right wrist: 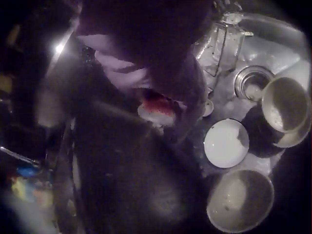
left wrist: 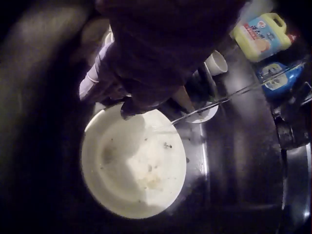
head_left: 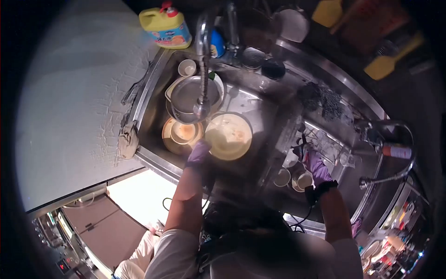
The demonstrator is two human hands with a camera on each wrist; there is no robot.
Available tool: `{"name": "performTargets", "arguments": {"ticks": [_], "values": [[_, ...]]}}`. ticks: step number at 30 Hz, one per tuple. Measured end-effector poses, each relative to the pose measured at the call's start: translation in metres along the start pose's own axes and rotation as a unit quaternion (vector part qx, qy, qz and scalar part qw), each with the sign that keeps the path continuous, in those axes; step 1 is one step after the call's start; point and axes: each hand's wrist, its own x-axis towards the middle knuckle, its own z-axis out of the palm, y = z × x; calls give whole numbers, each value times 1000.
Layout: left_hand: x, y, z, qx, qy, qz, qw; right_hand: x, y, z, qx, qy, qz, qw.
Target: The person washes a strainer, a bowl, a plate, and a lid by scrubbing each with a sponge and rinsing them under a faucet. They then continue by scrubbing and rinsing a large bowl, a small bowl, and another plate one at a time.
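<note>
My left hand [head_left: 200,152], in a purple glove, grips the near left rim of a wide white bowl [head_left: 229,137] in the left basin. In the left wrist view, a thin stream of water [left wrist: 219,101] reaches into this bowl [left wrist: 139,170], where small dark bits lie. Stacked smaller bowls [head_left: 183,132] sit just left of that hand. Over the right basin, my gloved right hand [head_left: 319,168] has its fingers curled round a small red-and-white thing [right wrist: 157,113]; its kind cannot be told. Cups [head_left: 304,180] and a white bowl [right wrist: 226,143] are beside it.
A metal pan [head_left: 194,94] lies on dishes beneath the left faucet [head_left: 203,69]. A yellow detergent jug [head_left: 169,33] and blue bottle [head_left: 217,45] stand behind the basin. At the right, a second faucet [head_left: 412,144] arches over the sink edge. Another person's pale-clothed leg [head_left: 144,249] shows lower left.
</note>
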Motion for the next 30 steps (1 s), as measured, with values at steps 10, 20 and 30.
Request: {"name": "performTargets", "arguments": {"ticks": [10,20,30], "values": [[42,1,59,70,125,-354,924,-50,-41,51,-218,126,-46,967],[54,33,37,116,64,-307,942,-72,-53,88,-415,127,-300,850],[85,52,51,269,73,-215,936,-107,-60,80,-325,100,-162,926]]}}
